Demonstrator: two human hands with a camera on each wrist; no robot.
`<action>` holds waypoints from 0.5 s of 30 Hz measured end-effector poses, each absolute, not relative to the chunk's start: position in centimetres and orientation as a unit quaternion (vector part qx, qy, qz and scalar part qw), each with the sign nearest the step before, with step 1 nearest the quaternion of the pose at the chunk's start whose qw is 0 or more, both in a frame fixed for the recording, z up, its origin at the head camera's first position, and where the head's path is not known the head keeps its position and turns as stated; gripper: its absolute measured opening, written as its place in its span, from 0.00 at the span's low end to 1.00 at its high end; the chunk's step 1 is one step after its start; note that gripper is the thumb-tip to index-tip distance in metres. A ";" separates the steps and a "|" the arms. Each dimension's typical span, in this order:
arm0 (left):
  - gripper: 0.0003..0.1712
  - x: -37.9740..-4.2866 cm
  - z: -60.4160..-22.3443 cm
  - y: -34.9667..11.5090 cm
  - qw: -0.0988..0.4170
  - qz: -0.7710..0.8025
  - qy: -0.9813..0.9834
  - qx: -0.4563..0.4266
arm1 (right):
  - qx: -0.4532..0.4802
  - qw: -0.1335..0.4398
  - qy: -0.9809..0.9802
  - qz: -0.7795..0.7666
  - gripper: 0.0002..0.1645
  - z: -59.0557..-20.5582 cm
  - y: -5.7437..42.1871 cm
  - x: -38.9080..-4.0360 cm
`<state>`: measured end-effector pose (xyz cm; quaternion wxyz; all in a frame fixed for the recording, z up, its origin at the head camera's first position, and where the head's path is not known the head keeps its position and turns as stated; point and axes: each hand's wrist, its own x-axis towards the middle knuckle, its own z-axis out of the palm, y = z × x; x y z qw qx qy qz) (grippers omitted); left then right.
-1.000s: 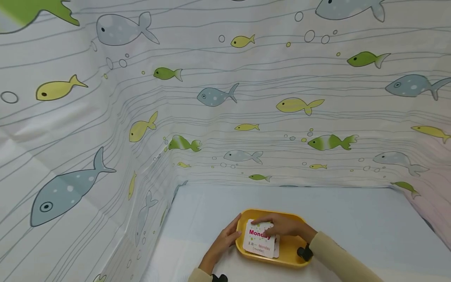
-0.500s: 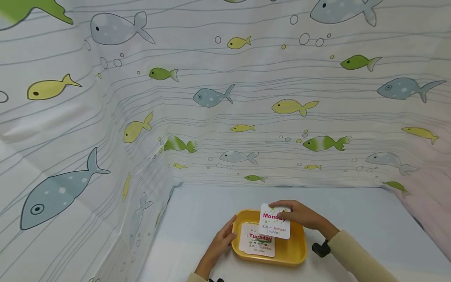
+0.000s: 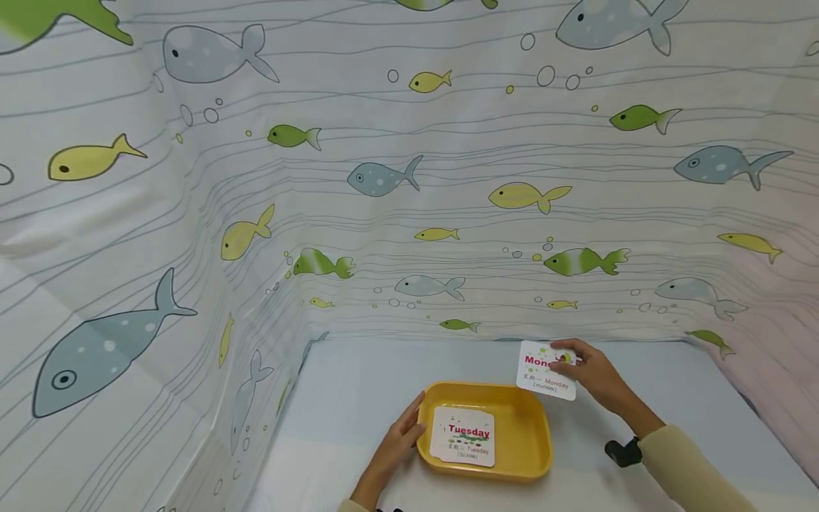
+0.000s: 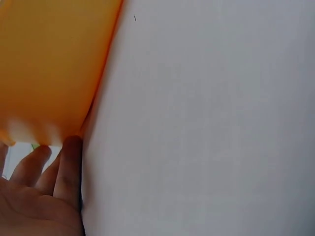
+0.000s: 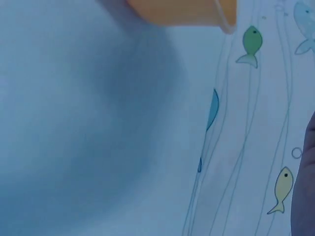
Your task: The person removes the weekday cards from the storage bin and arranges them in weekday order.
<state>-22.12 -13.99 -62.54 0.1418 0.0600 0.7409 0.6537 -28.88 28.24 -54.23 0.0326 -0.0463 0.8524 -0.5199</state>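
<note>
Up in the air past the back right corner of a yellow plastic tray, my right hand pinches a square white "Monday" card between thumb and fingers. A "Tuesday" card lies in the left half of the tray, with card edges showing beneath it. My left hand rests its fingers against the tray's left end. In the left wrist view, extended fingers touch the orange-looking tray wall. The right wrist view catches only a sliver of hand; the card is outside it.
The tray stands on a white-blue tabletop. Behind and to the left rise sheets printed with fish. A small black wrist device sits at the right sleeve.
My right hand has lifted the "Monday" card off the stack and carried it right and back, out over the tray's far edge. This uncovered the "Tuesday" card. My left hand stays at the tray.
</note>
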 end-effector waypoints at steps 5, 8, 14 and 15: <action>0.33 -22.0 -62.8 -14.0 0.146 0.657 0.737 0.060 | -0.010 0.019 0.863 -0.505 0.34 -54.5 30.3 -28.5; 0.33 -22.0 -62.8 -14.1 0.147 0.660 0.734 0.062 | -0.008 0.036 0.872 -0.489 0.38 -54.8 31.1 -28.3; 0.33 -22.2 -62.7 -14.0 0.141 0.657 0.738 0.062 | 0.001 0.045 0.879 -0.474 0.42 -55.6 32.2 -28.2; 0.33 -22.2 -62.7 -14.0 0.141 0.656 0.738 0.062 | 0.004 0.044 0.876 -0.480 0.41 -55.7 32.5 -28.1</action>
